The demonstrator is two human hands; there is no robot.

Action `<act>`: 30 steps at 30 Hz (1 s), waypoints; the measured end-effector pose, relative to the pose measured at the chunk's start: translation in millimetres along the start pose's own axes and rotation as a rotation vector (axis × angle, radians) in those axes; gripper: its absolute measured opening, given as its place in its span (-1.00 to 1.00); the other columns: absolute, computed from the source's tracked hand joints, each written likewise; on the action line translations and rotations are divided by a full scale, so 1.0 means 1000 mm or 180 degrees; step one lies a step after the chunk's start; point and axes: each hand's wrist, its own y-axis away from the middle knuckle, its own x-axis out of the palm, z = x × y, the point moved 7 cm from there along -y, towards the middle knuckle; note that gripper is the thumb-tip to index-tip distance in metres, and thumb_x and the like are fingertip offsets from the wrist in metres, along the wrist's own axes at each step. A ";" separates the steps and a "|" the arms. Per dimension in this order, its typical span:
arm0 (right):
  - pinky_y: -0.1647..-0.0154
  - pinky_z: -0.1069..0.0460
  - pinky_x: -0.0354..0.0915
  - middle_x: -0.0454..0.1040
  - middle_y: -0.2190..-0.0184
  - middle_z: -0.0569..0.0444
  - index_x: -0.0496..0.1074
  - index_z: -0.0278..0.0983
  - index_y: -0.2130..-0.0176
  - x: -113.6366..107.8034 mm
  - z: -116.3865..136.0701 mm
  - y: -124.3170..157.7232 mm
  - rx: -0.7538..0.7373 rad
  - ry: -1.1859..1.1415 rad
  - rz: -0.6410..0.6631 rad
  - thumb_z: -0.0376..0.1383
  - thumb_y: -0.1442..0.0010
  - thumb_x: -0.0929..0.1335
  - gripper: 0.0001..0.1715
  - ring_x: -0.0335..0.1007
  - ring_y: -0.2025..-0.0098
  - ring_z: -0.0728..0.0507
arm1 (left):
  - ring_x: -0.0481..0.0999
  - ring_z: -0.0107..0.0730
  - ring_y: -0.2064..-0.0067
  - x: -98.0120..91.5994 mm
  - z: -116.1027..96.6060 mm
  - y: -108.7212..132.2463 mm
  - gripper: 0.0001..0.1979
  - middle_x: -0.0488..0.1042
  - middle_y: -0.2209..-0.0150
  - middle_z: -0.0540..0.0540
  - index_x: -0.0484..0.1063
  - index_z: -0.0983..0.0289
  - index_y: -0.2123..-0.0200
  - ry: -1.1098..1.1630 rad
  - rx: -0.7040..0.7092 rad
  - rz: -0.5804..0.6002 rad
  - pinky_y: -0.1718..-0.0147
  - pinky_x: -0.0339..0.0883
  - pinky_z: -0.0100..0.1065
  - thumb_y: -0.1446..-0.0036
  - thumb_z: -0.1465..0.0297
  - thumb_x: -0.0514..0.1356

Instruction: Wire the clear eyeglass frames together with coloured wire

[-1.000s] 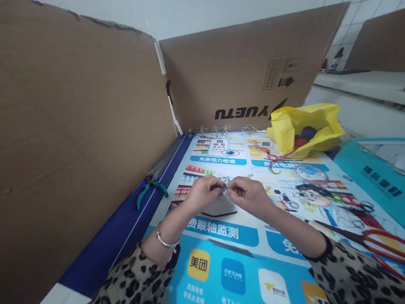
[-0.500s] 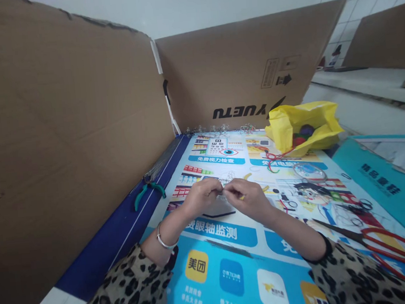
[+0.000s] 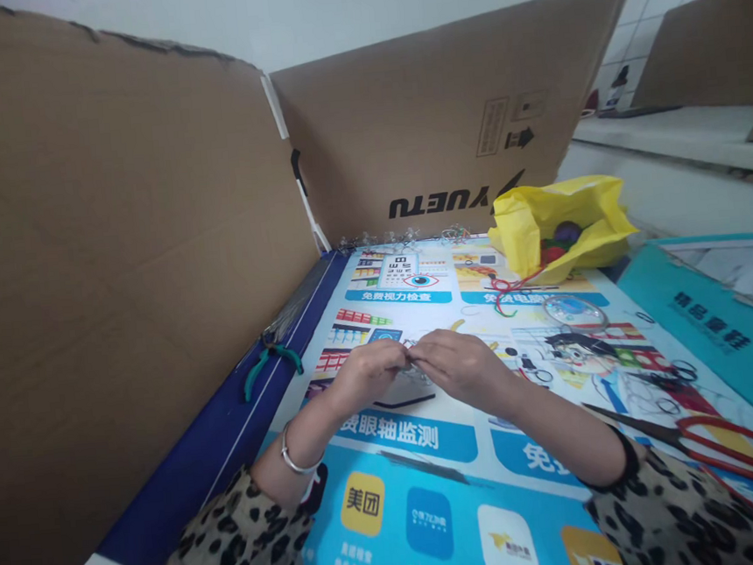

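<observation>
My left hand [image 3: 372, 372] and my right hand [image 3: 463, 370] meet fingertip to fingertip over the middle of the printed sheet. Both are closed in a pinch on a small piece of thin, pale bent wire [image 3: 419, 374]. Most of the wire is hidden by my fingers, so its full shape cannot be made out. Teal-handled pliers [image 3: 270, 359] lie on the blue strip left of my left hand. To the right of my right hand are a clear round dish [image 3: 575, 312] and small black-handled scissors [image 3: 671, 375].
Large red-handled scissors [image 3: 683, 433] lie by my right forearm. A yellow bag [image 3: 521, 233] with coloured balls stands at the back right, red cord [image 3: 502, 287] beside it. Several wire shapes [image 3: 405, 238] line the back cardboard wall [image 3: 442, 127]. A teal box panel [image 3: 695, 307] lies right.
My right hand has turned, its fingers now more over the wire. The wire that stood up above my fingertips now shows mostly beneath them. The view has shifted slightly.
</observation>
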 end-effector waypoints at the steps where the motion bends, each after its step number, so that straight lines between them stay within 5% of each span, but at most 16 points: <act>1: 0.19 -0.05 0.38 0.52 0.31 -0.04 0.44 -0.28 0.21 0.000 0.002 0.000 -0.0048 0.0042 0.0030 -0.39 -0.20 0.22 -0.76 0.42 0.21 -0.12 | 0.44 -0.44 0.27 0.001 0.000 0.000 -0.74 0.48 0.38 0.08 0.36 0.27 0.50 0.0015 -0.0036 0.0068 0.26 0.30 -0.40 0.01 0.65 -0.05; 7: 0.28 -0.02 0.34 0.49 0.39 -0.04 0.42 -0.29 0.34 0.004 0.003 -0.001 0.0046 0.0116 0.0158 -0.40 -0.18 0.21 -0.79 0.40 0.28 -0.13 | 0.43 -0.46 0.31 0.003 0.006 -0.001 -0.78 0.48 0.40 0.06 0.38 0.27 0.51 0.0243 -0.0347 0.0200 0.26 0.30 -0.40 0.02 0.62 -0.01; 17: 0.22 -0.05 0.25 0.49 0.34 0.02 0.35 -0.24 0.29 0.016 -0.015 0.005 0.0935 -0.0243 -0.0134 -0.44 -0.05 0.29 -0.83 0.39 0.25 -0.15 | 0.42 -0.47 0.46 0.005 0.033 0.004 -0.91 0.42 0.53 0.02 0.34 0.33 0.51 0.1827 -0.1484 -0.0391 0.43 0.31 -0.42 0.08 0.46 0.23; 30: 0.41 0.09 0.24 0.48 0.49 0.14 0.42 -0.24 0.44 0.016 -0.035 0.007 0.2155 -0.1110 0.0051 -0.38 -0.03 0.30 -0.91 0.35 0.44 -0.03 | 0.42 -0.51 0.44 0.004 0.031 0.002 -0.89 0.40 0.48 -0.02 0.34 0.32 0.43 0.1708 -0.1605 -0.0558 0.40 0.31 -0.45 0.07 0.44 0.22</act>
